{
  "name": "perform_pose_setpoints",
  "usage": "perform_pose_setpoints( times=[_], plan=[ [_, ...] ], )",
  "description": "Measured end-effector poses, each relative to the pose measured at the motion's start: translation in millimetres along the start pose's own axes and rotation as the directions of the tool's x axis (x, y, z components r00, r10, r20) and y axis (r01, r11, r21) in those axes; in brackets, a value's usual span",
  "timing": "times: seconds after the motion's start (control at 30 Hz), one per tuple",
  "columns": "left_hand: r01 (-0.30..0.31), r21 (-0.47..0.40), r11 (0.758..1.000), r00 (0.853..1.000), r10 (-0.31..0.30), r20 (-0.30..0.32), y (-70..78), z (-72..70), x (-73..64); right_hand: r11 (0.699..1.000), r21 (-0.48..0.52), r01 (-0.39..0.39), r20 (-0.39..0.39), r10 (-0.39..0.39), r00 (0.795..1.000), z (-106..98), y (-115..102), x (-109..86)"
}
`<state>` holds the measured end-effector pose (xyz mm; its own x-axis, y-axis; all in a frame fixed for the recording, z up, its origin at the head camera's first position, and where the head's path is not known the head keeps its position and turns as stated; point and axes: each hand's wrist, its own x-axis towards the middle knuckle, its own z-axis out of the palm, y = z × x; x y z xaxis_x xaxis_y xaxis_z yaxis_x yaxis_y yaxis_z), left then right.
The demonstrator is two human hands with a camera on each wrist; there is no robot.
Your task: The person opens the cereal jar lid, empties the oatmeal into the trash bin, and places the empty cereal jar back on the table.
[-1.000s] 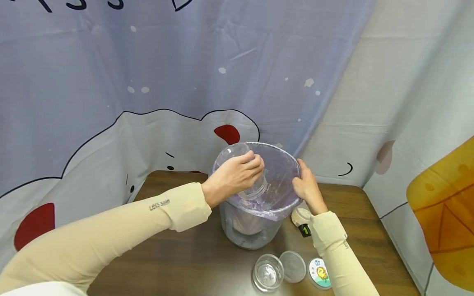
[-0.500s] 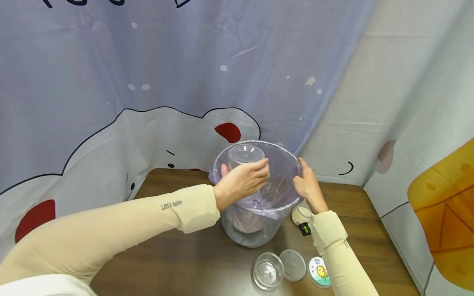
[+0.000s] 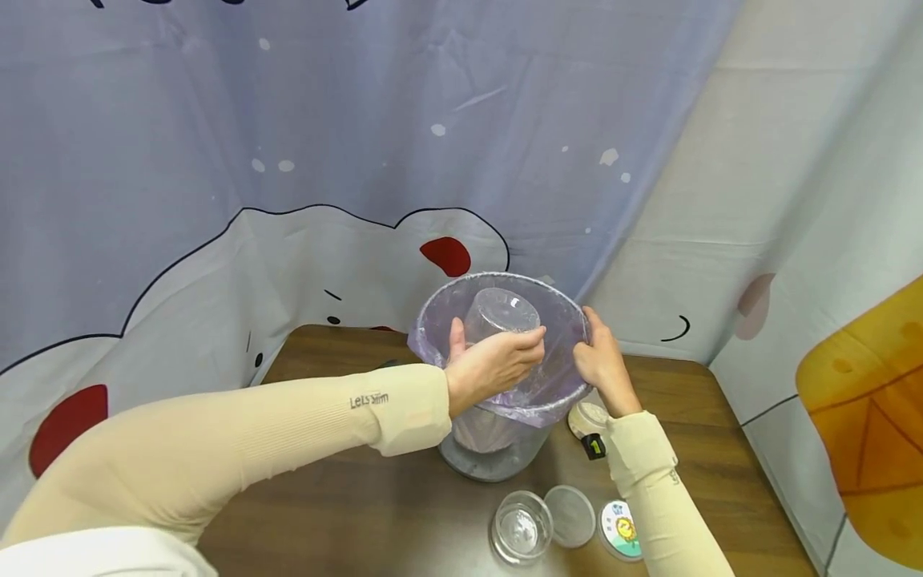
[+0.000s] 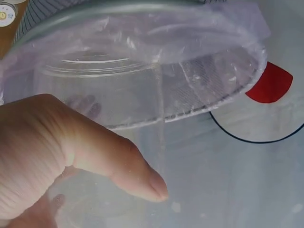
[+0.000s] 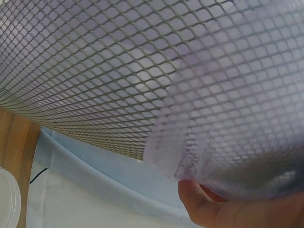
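Observation:
My left hand [image 3: 497, 362] grips a clear plastic jar [image 3: 501, 308], thumb on one side and fingers on the other. Its base faces up and its mouth points down into a mesh waste bin [image 3: 490, 469] lined with a thin purple bag [image 3: 425, 343]. In the left wrist view the see-through jar [image 4: 109, 90] stands out against the bag. At the bin's right side my right hand [image 3: 600, 357] pinches the rim and bag edge. The right wrist view has the mesh wall [image 5: 95, 71] filling most of it, the right hand [image 5: 209, 209] low down at the rim.
In front of the bin stand an open clear jar [image 3: 522, 529], a translucent lid [image 3: 570, 517] and a printed lid [image 3: 620, 529]. A small tub [image 3: 588, 418] with a black number tag [image 3: 594, 446] sits by the right forearm. Curtains [image 3: 324, 120] hang behind the wooden table [image 3: 346, 497].
The jar has turned from a sideways tilt to base-up, and my left hand has shifted right over the bin. My right hand keeps its place on the rim.

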<state>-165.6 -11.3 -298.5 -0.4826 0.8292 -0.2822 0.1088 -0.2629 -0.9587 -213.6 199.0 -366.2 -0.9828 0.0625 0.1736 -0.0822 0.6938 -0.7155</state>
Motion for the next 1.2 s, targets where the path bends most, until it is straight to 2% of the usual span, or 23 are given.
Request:
perform_pose_setpoints(
  times=[0.2, 0.33, 0.53, 0.73, 0.9, 1.2],
  plan=[
    [-0.051, 0.061, 0.997, 0.998, 0.048, 0.040, 0.7, -1.5, 3.3, 1.000, 0.002, -0.001, -0.005, 0.001, 1.000, 1, -1, -0.3],
    [-0.085, 0.058, 0.995, 0.995, 0.082, 0.065, 0.6, 0.5, 3.1, 1.000, 0.008, -0.004, 0.008, 0.004, 1.000, 1, -2, -0.3],
    [-0.060, 0.078, 0.995, 0.997, 0.056, 0.054, -8.7, 1.9, 1.1, 0.999, 0.035, -0.020, 0.000, 0.020, 1.000, -1, -2, 1.1],
    [-0.082, 0.088, 0.993, 0.996, 0.078, 0.040, -5.9, 1.5, -1.2, 0.999, 0.032, -0.015, 0.009, 0.014, 1.000, 0, 0, 2.1],
    [-0.050, 0.091, 0.995, 0.998, 0.046, 0.036, -5.8, 1.9, -0.6, 0.999, 0.042, -0.028, 0.010, 0.028, 1.000, 0, 0, 1.9],
    [-0.019, 0.053, 0.998, 0.998, 0.016, 0.068, -7.7, -3.7, 2.0, 0.999, 0.032, -0.038, 0.011, 0.037, 0.999, 0, -1, 1.5]
  ],
)
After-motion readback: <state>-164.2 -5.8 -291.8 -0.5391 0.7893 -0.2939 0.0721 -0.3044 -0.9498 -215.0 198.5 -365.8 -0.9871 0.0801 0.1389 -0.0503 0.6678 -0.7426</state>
